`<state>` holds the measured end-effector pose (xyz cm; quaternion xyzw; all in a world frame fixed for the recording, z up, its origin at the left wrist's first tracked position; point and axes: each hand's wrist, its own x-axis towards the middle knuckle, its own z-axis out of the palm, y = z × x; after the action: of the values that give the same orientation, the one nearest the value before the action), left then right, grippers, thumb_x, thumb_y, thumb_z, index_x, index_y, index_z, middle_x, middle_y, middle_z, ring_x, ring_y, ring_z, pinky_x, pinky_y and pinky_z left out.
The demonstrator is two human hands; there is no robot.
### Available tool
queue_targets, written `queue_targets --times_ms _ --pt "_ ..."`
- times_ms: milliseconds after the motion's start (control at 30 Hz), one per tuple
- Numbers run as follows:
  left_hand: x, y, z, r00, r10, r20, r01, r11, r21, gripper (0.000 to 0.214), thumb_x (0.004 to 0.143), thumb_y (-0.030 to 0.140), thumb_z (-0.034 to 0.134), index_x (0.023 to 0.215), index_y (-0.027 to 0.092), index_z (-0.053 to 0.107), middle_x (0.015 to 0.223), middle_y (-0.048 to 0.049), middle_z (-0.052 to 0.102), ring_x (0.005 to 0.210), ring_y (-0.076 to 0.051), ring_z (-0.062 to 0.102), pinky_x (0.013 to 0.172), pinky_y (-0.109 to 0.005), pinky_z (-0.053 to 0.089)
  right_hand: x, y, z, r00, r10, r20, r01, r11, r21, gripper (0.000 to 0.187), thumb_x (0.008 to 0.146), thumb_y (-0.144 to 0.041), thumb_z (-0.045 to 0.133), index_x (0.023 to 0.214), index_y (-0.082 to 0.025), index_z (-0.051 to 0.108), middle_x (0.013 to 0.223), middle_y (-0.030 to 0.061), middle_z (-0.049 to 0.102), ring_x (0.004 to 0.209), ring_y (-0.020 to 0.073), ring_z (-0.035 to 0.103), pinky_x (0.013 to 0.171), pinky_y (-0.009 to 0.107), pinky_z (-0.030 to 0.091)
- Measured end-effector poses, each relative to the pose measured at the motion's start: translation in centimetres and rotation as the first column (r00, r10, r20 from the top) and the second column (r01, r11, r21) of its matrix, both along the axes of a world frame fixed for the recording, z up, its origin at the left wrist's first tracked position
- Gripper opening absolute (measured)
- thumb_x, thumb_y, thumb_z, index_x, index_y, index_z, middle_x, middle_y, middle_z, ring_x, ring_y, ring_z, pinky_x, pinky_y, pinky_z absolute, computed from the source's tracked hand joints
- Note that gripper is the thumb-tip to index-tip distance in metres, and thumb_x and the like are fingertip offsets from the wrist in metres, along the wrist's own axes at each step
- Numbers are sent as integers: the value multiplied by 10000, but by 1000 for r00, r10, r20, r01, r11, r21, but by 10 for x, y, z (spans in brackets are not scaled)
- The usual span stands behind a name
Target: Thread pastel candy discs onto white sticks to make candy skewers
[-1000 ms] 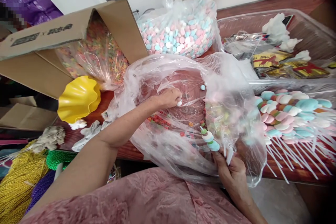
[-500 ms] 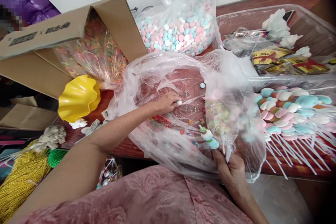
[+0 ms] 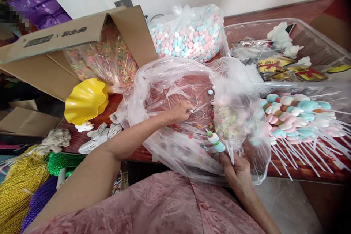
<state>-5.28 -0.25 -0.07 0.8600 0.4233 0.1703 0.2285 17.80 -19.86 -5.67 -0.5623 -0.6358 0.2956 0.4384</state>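
My left hand [image 3: 181, 112] reaches into an open clear plastic bag [image 3: 164, 71], fingers pinched on a small white piece, seemingly a marshmallow [image 3: 191, 110]. Over the bag's near right side, my right hand [image 3: 238, 168] is closed around white sticks. One is a candy skewer [image 3: 216, 143] threaded with blue and white marshmallows and green pieces, its tip pointing up and left. A loose blue marshmallow [image 3: 210, 91] lies farther back in the bag. Red gummy pieces [image 3: 174, 127] show by my left forearm. Finished-looking marshmallow skewers [image 3: 301, 115] are piled to the right of the bag.
Behind stands a full bag of pastel marshmallows [image 3: 186, 40]. At the left are a cardboard box [image 3: 68, 40] holding bagged gummy rings and a yellow wavy bowl [image 3: 86, 100]. A clear plastic bin [image 3: 274, 23] with packets sits back right. Gold cords [image 3: 15, 190] hang at lower left.
My left hand has shifted slightly right within the bag, still pinching the white piece. My right hand keeps the skewer and has moved slightly up and left in view. The camera view has shifted a little.
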Motion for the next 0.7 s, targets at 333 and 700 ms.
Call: queue_targets --times_ms 333,700 --pt "-21 -82 44 402 592 699 16 759 -651 322 632 256 830 924 157 733 793 -6 717 727 -124 664 747 -293 561 -17 3 43 998 44 36 -48 994 99 249 945 -286 546 717 -190 575 574 -30 445 512 107 394 497 244 320" --pt "-22 -129 27 -33 605 796 15 796 -605 358 548 228 915 868 201 756 856 2 735 800 -136 675 707 -268 577 -57 13 53 955 152 256 -199 965 171 170 926 -236 477 794 -208 581 608 -23 503 530 126 444 518 249 348"
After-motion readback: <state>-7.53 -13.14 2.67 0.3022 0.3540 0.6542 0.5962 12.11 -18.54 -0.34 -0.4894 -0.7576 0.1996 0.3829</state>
